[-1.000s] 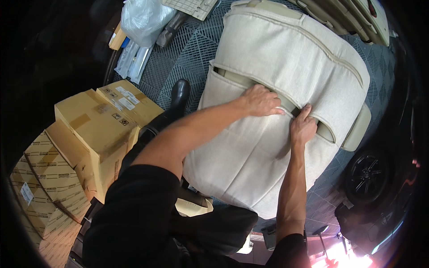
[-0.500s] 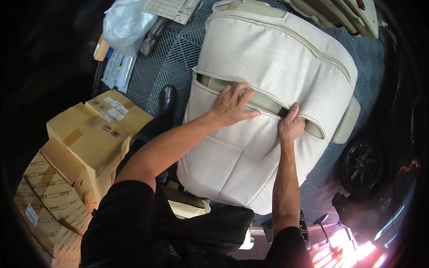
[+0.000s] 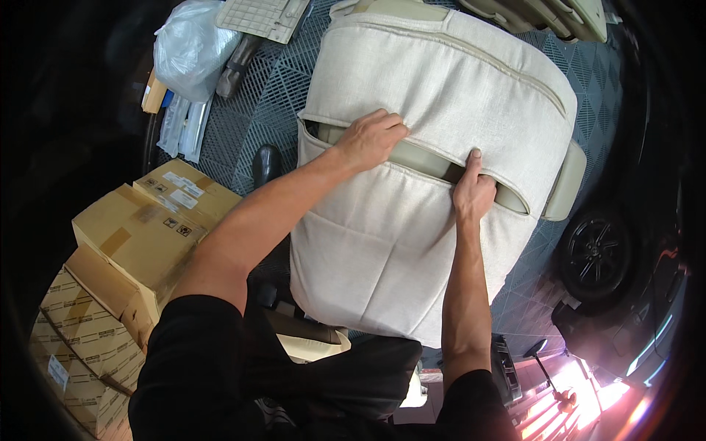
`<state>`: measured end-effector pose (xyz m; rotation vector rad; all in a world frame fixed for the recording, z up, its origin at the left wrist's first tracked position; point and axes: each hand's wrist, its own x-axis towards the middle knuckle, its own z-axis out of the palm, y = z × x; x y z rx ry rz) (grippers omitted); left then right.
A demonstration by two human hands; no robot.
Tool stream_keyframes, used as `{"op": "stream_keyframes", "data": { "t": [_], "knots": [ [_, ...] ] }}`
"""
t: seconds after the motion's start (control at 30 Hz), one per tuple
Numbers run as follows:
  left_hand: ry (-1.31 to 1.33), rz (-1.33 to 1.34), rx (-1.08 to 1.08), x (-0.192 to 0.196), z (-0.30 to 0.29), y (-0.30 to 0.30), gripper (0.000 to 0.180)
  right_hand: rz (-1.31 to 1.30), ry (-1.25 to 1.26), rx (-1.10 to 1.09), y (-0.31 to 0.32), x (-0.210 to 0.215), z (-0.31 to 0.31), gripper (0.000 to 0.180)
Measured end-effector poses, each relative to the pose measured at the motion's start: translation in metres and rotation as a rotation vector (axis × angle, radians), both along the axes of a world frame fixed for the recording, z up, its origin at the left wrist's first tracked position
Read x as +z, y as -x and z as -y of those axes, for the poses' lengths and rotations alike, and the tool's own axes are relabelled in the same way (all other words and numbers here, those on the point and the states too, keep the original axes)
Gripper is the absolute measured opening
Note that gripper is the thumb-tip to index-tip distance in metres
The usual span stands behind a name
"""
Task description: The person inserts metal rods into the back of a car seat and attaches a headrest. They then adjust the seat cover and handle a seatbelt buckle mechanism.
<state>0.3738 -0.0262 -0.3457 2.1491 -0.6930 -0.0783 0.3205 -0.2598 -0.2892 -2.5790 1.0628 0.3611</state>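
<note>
A cream fabric seat cover (image 3: 441, 81) lies over a beige car seat (image 3: 423, 159), whose smooth surface shows through a long slit across the cover. My left hand (image 3: 370, 140) is closed on the slit's upper edge, left of the middle, with its fingertips curled out of sight. Farther right, my right hand (image 3: 474, 192) pinches the same upper edge, the thumb on top of the cloth and the other fingers tucked into the gap. Below the slit, the lower panel of the cover hangs with a seam down it and a few creases.
Cardboard boxes (image 3: 140, 235) are stacked at the left. A plastic bag (image 3: 195, 51) and wrapped items lie at the far left on the grey tiled floor (image 3: 257, 110). A beige padded piece (image 3: 568, 184) juts out at the seat's right, near a dark car's wheel (image 3: 594, 250).
My left hand has gone from spread fingers over the slit to a closed grip on its upper edge. My right hand keeps its hold. The whole view has shifted slightly.
</note>
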Motion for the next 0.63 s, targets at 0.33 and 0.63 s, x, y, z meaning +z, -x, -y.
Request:
{"op": "stream_keyframes", "data": {
  "t": [0.33,0.63],
  "knots": [
    [-0.070,-0.143,-0.058,0.007,-0.008,-0.011,0.011,-0.183,-0.333,0.569,0.006,0.029,-0.086,0.079],
    [-0.147,-0.096,-0.156,0.024,-0.007,0.000,0.013,0.120,-0.506,-0.282,-0.019,-0.003,-0.093,0.086]
  ]
}}
